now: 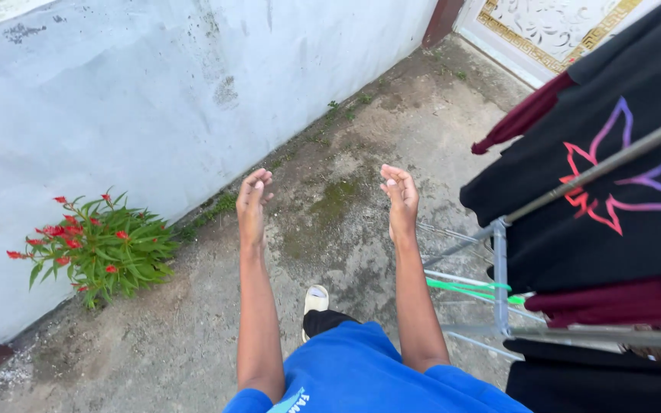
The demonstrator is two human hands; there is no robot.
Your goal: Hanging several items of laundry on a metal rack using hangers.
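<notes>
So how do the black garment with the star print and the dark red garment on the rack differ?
The black garment is large, draped over the rack's top rail, and carries a red-to-purple star outline. The dark red garment is plain, shows only as a narrow strip, and hangs lower, under the black one. Both hang on the metal drying rack, right of the empty hands.

Left hand point(252, 205) and right hand point(401, 200) are empty, fingers curled, above the ground point(193, 321); black shirt point(613, 191) hangs on the rack point(500, 268) at right.

Left hand point(252, 203), right hand point(401, 200) raised, empty.
</notes>
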